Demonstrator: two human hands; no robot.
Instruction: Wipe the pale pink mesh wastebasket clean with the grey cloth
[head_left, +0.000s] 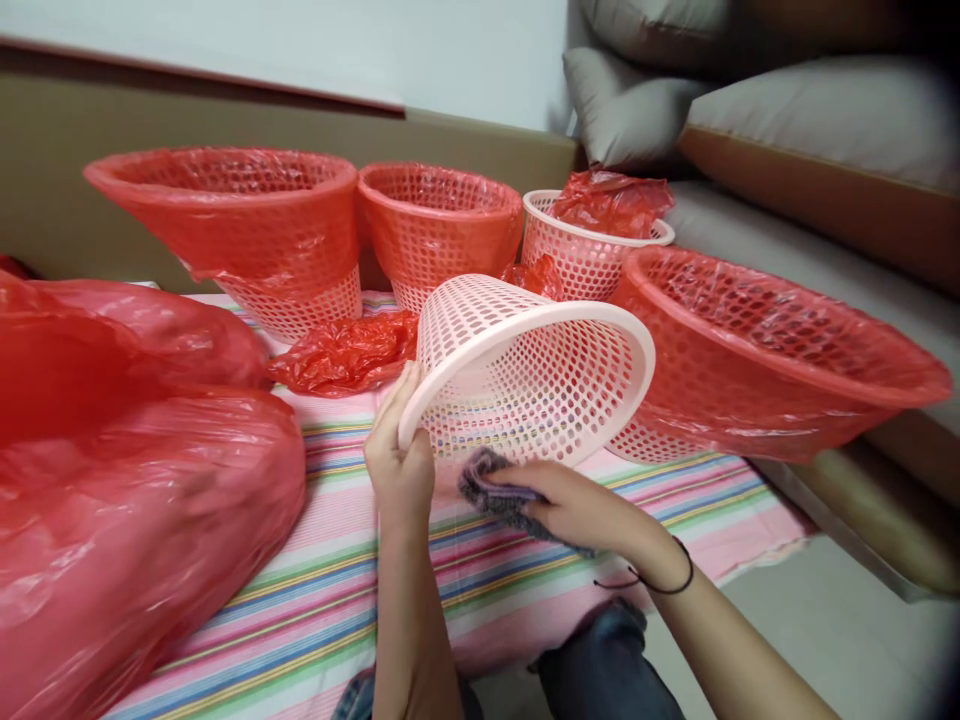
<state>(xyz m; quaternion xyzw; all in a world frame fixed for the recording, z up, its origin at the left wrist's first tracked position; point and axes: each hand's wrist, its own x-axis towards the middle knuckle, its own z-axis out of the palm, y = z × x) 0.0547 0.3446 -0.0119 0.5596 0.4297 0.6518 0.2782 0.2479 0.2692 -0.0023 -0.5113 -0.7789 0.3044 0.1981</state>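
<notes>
A pale pink perforated basket (pixel 480 325) is tipped on its side, its open mouth turned towards me and to the right. My left hand (pixel 401 460) grips its rim at the left, thumb on the near side. In my right hand (pixel 570 500) is a bunched dark purple-grey cloth (pixel 499 490), held close to the lower edge of the rim. Whether the cloth touches the basket I cannot tell. A black cord circles my right wrist. Beneath both hands lies a striped cloth (pixel 315 590).
Baskets lined with red plastic stand at the back left (pixel 285 230), back middle (pixel 442 225) and right (pixel 750 350). Another basket (pixel 577 250) holds crumpled red plastic. A loose red bag (pixel 349 355) lies behind my left hand. Large red bags (pixel 187 500) fill the left; cushions (pixel 825 120) are stacked right.
</notes>
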